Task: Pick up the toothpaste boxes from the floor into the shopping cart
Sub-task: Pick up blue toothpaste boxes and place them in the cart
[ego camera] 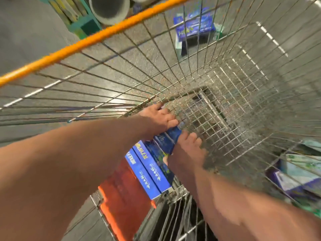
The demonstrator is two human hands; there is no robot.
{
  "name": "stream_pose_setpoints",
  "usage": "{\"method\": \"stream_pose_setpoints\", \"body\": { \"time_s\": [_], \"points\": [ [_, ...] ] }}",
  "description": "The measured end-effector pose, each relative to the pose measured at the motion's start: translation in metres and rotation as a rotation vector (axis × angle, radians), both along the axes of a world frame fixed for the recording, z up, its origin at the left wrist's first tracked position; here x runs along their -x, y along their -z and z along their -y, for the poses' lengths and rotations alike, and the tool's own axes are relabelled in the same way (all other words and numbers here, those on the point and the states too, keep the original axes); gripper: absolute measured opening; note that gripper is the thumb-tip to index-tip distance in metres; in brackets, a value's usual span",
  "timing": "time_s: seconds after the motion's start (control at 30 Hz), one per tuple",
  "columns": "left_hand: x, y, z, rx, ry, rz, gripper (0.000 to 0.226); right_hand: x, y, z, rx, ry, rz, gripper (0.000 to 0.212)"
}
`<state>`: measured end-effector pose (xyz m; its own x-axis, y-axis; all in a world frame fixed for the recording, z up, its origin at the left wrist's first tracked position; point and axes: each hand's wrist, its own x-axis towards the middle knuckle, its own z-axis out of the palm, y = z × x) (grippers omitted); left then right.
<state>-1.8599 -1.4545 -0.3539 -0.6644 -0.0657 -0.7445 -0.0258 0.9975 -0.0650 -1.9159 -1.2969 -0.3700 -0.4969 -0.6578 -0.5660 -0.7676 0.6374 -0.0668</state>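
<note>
Here three blue toothpaste boxes (156, 164) lie side by side at the near end of the wire shopping cart (225, 94), beside an orange flap (125, 192). The left hand (160, 119) and right hand (187, 150) both reach into the basket, each grip clasped on the far end of the right-most box, which sits in the cart. More boxes remain on the grey floor (31, 35): a blue stack (194, 26) seen through the far mesh, and blurred purple and green ones (295, 178) at the right. The cart's orange rim (97, 37) crosses the view. Shelving and a wide pipe (109, 9) stand beyond.
</note>
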Motion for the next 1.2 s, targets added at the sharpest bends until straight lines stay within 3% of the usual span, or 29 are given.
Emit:
{"method": "stream_pose_setpoints", "body": {
  "time_s": [0.17, 0.43, 0.63, 0.9, 1.03, 1.1, 1.2],
  "points": [
    [-0.013, 0.012, 0.004, -0.072, 0.0, -0.069, 0.114, -0.016, 0.01, -0.009, 0.035, -0.034, -0.077, 0.108],
    [-0.007, 0.013, 0.009, -0.147, -0.047, -0.067, 0.109, 0.002, 0.02, -0.017, 0.06, 0.007, 0.241, 0.093],
    [0.001, 0.02, 0.007, -0.148, -0.069, 0.007, 0.094, 0.002, 0.021, -0.017, 0.037, -0.028, 0.25, 0.081],
    [0.002, 0.024, 0.001, -0.131, -0.087, 0.054, 0.095, 0.01, 0.023, -0.013, -0.018, -0.06, 0.294, 0.074],
    [0.0, 0.016, 0.0, -0.126, -0.145, 0.046, 0.109, 0.021, 0.014, -0.003, -0.071, -0.089, 0.296, 0.071],
    [0.001, 0.003, -0.001, -0.112, -0.161, 0.017, 0.106, 0.032, 0.008, 0.003, -0.117, -0.1, 0.285, 0.064],
    [0.0, -0.026, -0.007, -0.08, -0.171, 0.027, 0.098, 0.05, -0.023, 0.003, -0.154, -0.099, 0.258, 0.034]
  ]
}}
